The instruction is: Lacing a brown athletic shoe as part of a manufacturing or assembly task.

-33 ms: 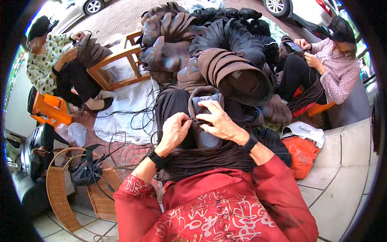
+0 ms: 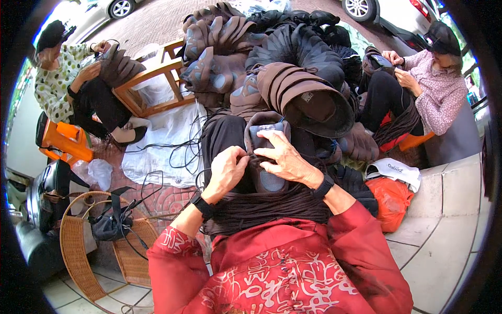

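On my lap rests a brown shoe upper (image 2: 250, 137) with a blue-grey padded tongue. My left hand (image 2: 228, 166) pinches a dark shoelace (image 2: 252, 156) at the upper's left edge; the fingertips partly hide it. Across the upper lies my right hand (image 2: 285, 158), its index finger on the tongue and its thumb and other fingers closed around the lacing edge. A thick bundle of dark brown shoelaces (image 2: 266, 212) stretches over my lap, below both wrists.
Beyond my knees rises a heap of stacked brown and black shoe uppers (image 2: 295, 52). A wooden stool frame (image 2: 149, 86) stands left of it, by a white sheet (image 2: 157, 152). Two people sit left and right, handling uppers. A wicker chair (image 2: 78, 251) and red bag (image 2: 388, 201) flank me.
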### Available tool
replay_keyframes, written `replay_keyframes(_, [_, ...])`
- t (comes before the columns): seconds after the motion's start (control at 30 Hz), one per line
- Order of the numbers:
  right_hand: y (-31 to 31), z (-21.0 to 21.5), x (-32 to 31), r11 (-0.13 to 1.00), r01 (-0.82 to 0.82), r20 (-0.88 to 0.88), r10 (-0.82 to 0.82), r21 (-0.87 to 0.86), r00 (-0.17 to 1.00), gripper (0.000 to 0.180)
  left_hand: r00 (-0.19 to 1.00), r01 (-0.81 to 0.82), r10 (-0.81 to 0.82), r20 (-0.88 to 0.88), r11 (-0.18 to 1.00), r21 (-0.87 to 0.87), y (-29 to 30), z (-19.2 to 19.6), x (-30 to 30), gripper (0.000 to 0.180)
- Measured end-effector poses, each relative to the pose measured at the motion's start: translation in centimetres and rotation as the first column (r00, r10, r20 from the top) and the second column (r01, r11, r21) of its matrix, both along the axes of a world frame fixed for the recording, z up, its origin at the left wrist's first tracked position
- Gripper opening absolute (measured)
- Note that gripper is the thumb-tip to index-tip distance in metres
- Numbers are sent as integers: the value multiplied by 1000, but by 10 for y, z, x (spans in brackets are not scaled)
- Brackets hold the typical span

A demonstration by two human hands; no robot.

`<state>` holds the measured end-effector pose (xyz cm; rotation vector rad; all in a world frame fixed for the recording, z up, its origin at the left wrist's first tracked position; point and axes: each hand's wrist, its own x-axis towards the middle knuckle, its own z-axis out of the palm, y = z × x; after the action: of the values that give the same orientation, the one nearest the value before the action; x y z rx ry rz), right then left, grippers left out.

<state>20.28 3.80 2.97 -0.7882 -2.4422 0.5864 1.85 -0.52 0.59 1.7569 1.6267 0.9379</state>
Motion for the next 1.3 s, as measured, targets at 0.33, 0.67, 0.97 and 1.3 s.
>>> replay_keyframes(0.33, [3,-4,-11,997,64,9,-64,35,998,19,982,43,-39,187,999,-17,0,-1,-4,13])
replay_keyframes(0.67, [5,31,17,828,110,83,-186,550,979,6,997,46,-24,-74,949,313,4,20,1,21])
replay_keyframes(0.97, [0,10,40,624,188,-177,-474,-758,862,13,895,396,-227,-383,800,450,51,16,38,11])
replay_keyframes(1.3, [-1,-9,47,660,8,-298,-349,-751,889,10,826,546,-402,-395,743,386,53,6,46,12])
